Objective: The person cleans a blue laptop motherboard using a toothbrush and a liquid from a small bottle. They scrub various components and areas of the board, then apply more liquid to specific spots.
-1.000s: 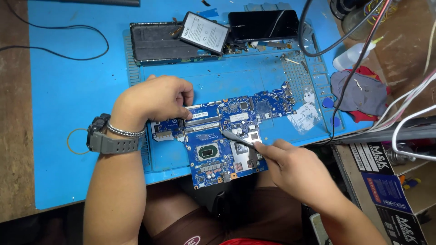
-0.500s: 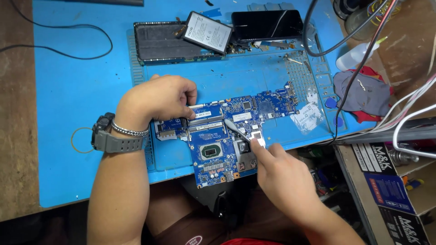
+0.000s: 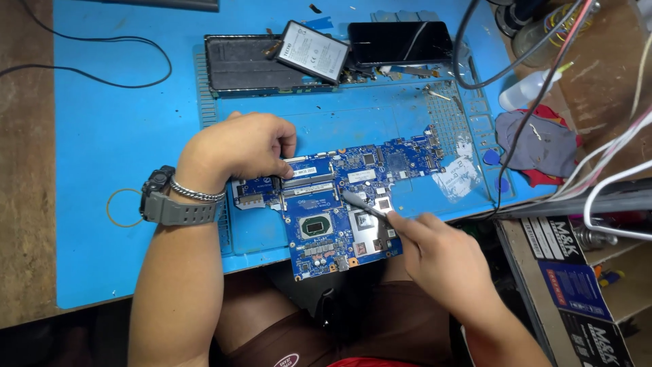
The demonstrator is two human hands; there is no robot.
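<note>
Two hands on one blue circuit board (image 3: 339, 204), which lies on the blue mat (image 3: 305, 115) at centre, its 6 o'clock corner hanging past the bench (image 3: 88, 204) edge over the lap.

Left hand (image 3: 238, 146) is curled down on the board's 9 o'clock end, fingertips pressing near the long slot. Right hand (image 3: 441, 255) pinches a thin grey tool (image 3: 363, 205), tip resting on the board just at 3 o'clock of the square black chip (image 3: 314, 226), by the bare silver pads.

Risks, as I judge them:
- Tool tip slips off sideways and scrapes small parts or tracks. Cause: shallow angle, push toward 10 o'clock.
- Board tips or slides off. Cause: overhanging corner, only the left hand pinning it.
- Metal bracelet (image 3: 197, 194) and watch (image 3: 163, 204) sit close to the board's 9 o'clock edge; a wrist drop could scratch or short something.
- Black cables (image 3: 516, 115) hang across at 2 o'clock, near the board's far end; a snag could drag it.

Surface: blue mat with ribbed trays on a worn brown bench, flecked with bits and debris. At 12 o'clock, an opened phone shell (image 3: 248, 64), a flat battery (image 3: 312, 51) leaning on it, a dark phone (image 3: 401, 41). At 3 o'clock, a crumpled grey and red cloth (image 3: 536, 146), a small plastic bottle (image 3: 526, 88). A rubber band (image 3: 122, 207) at 9 o'clock. A clear bag (image 3: 458, 173) beside the board. Boxes (image 3: 577, 285) and white wires (image 3: 611, 177) crowd 4 o'clock. Tight, cluttered repair spot.
</note>
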